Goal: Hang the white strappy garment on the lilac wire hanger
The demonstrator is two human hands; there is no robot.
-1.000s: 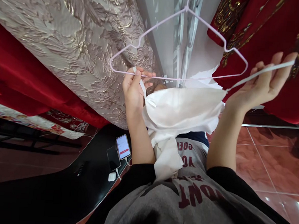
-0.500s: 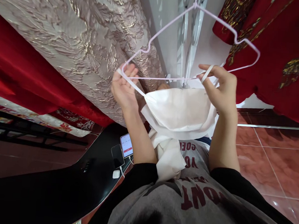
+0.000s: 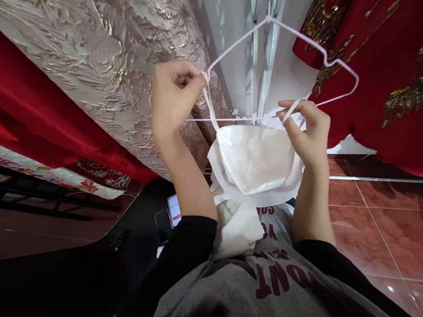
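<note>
Head camera view: two bare hands work chest-high on a white satin strappy garment point(image 3: 257, 159), which hangs bunched just under the bottom bar of a thin pale pink wire hanger point(image 3: 296, 34). The left hand point(image 3: 174, 95) is closed in a fist, pinching the garment's narrow white left strap point(image 3: 211, 110) against the hanger's left end. The right hand point(image 3: 307, 131) has its fingers curled, with the narrow white right strap point(image 3: 291, 108) looped over them just beside the bar. The left strap would probably seat best if kept flat and untwisted, with the right hand holding the garment level. A silver-gold brocade cloth point(image 3: 96, 49) hangs behind.
</note>
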